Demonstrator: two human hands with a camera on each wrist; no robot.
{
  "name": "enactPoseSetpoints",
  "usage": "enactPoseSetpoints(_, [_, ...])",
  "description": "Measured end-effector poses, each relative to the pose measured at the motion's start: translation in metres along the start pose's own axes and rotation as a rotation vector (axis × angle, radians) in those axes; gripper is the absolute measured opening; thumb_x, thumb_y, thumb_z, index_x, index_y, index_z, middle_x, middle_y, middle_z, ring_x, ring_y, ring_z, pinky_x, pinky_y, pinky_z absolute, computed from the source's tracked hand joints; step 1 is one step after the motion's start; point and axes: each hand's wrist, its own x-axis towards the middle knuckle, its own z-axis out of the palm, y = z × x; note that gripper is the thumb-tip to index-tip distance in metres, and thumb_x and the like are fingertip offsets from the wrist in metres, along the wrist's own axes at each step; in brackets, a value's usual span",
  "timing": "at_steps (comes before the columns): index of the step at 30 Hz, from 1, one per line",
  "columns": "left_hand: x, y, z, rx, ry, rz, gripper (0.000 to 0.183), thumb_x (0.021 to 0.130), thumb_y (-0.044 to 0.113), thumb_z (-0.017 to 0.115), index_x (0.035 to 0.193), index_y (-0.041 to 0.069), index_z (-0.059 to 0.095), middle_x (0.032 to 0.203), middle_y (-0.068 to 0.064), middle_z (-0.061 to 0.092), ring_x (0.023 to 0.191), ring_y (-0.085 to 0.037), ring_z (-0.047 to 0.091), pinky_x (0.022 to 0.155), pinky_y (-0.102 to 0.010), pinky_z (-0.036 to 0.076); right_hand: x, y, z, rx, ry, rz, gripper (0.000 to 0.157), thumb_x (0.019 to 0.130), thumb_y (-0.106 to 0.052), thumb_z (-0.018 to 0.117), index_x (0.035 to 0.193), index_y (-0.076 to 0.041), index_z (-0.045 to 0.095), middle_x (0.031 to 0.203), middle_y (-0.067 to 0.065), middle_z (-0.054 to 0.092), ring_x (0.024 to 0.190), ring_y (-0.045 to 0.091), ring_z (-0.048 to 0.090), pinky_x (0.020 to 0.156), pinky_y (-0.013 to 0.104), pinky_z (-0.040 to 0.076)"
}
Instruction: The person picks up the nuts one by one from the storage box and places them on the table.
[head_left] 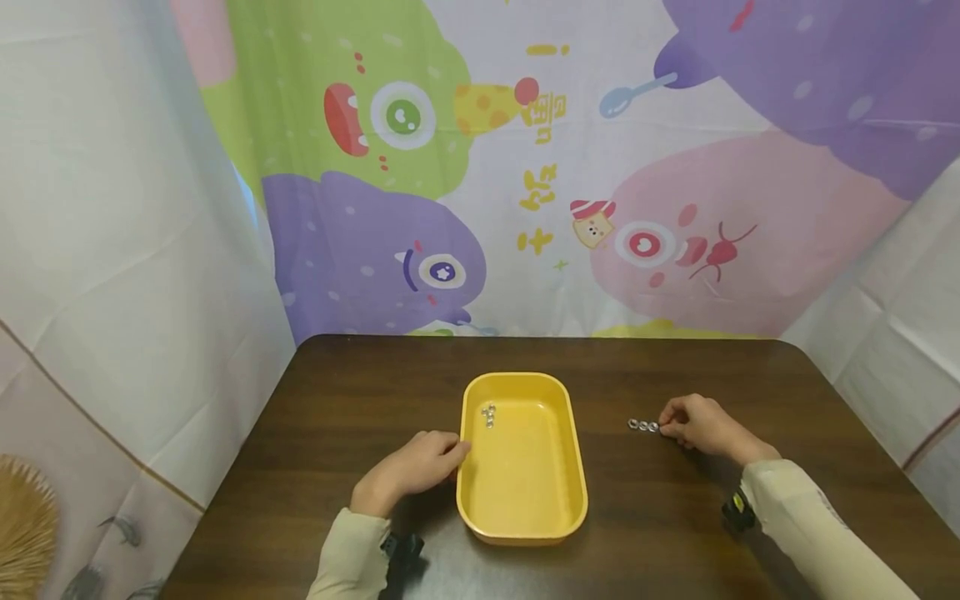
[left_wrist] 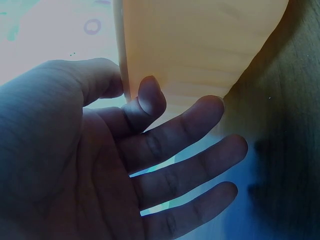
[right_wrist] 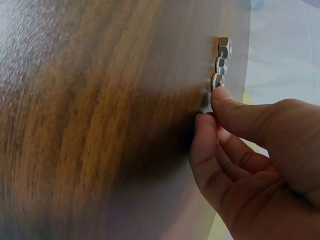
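Note:
A yellow plastic tray [head_left: 525, 533] stands on the table. At its left side my left hand [head_left: 415, 467] pinches the rim, thumb over the edge and index finger against the outer wall [left_wrist: 200, 45]; the other fingers stretch out loosely below. Several small metal nuts [head_left: 489, 415] lie inside the tray toward its far left corner. Right of the tray, three hex nuts [head_left: 643, 426] sit in a short row. My right hand [head_left: 705, 427] is at the row's near-right end, thumb and index finger pinching a small grey nut [right_wrist: 206, 102], mostly hidden, beside the last nut [right_wrist: 218, 81].
The dark brown wooden table [head_left: 360, 383] has rounded far corners. Behind it hangs a cloth [head_left: 525, 292] printed with cartoon monsters, and pale cloth [head_left: 127, 208] hangs at the sides. A straw-coloured round object [head_left: 26, 529] shows at the lower left.

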Motion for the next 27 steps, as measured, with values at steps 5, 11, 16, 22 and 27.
enactPoseSetpoints(5, [0.0006,0.0007,-0.0005,0.008,0.004,0.003,0.035,0.109,0.029,0.047,0.082,0.011,0.062,0.071,0.002,0.055,0.064,-0.012,0.051,0.062,-0.03,0.042,0.0014,0.0012,0.0011,-0.007,0.009,-0.001,0.004,0.093,-0.004,0.073,0.092,-0.002,0.069,0.078,0.002,0.067,0.065,0.014,0.059,0.056,0.028,0.051])
enactPoseSetpoints(11, [0.0006,0.0011,-0.001,0.008,0.005,0.005,0.035,0.109,0.028,0.047,0.084,0.011,0.062,0.072,0.002,0.056,0.065,-0.012,0.052,0.062,-0.03,0.043,0.0023,0.0032,0.0024,0.0,0.01,0.002,0.004,0.094,-0.004,0.072,0.093,-0.002,0.069,0.077,0.002,0.066,0.065,0.015,0.059,0.056,0.028,0.051])
enactPoseSetpoints(16, [-0.0001,0.0014,-0.0016,0.002,0.004,0.0,0.035,0.109,0.029,0.047,0.085,0.01,0.063,0.072,0.001,0.057,0.065,-0.013,0.052,0.063,-0.031,0.044,0.0019,0.0025,0.0019,0.01,0.006,-0.008,0.005,0.094,-0.004,0.072,0.093,-0.002,0.069,0.076,0.002,0.065,0.065,0.015,0.058,0.055,0.028,0.05])
enactPoseSetpoints(22, [-0.0004,0.0005,-0.0017,0.004,-0.001,-0.001,0.036,0.11,0.03,0.046,0.083,0.011,0.062,0.07,0.002,0.055,0.063,-0.012,0.05,0.061,-0.03,0.042,0.0014,0.0032,0.0011,0.021,0.003,-0.01,0.005,0.092,-0.003,0.073,0.094,-0.001,0.069,0.075,0.001,0.064,0.063,0.015,0.056,0.054,0.027,0.048])
enactPoseSetpoints(27, [-0.0007,-0.0004,-0.0013,0.007,-0.011,-0.011,0.038,0.11,0.031,0.046,0.083,0.01,0.063,0.07,0.003,0.055,0.062,-0.012,0.05,0.061,-0.028,0.042,0.0018,0.0048,-0.0003,0.032,-0.014,-0.005,0.01,0.089,-0.001,0.075,0.097,0.0,0.069,0.076,0.001,0.063,0.063,0.014,0.056,0.055,0.027,0.048])
